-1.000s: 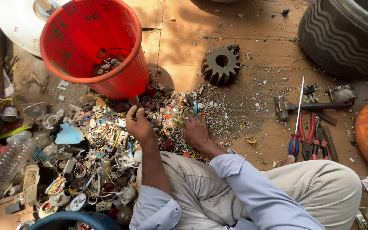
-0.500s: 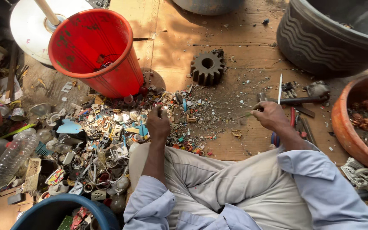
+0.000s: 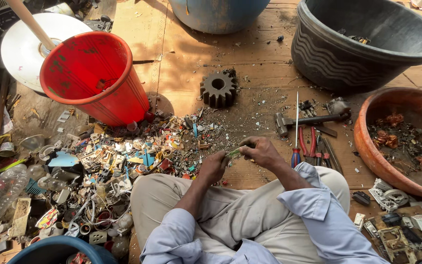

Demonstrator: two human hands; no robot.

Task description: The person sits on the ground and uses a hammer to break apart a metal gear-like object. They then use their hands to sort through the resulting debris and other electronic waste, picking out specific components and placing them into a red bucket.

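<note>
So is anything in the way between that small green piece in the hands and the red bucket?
Yes. The scrap pile lies on the floor between the green piece, held by both hands, and the tilted red bucket.

Scrap heap left of the knees, bucket behind it — gear ahead, hammer right.

The small greenish piece pinched between the left hand and the right hand is too small to be identified, and most of it is covered by the fingers. The blue tub is cut off by the top edge, the blue bucket by the bottom edge and the orange bowl by the right edge. The single parts in the scrap pile cannot be told apart, and the bottom of the red bucket is lost in shadow.
</note>
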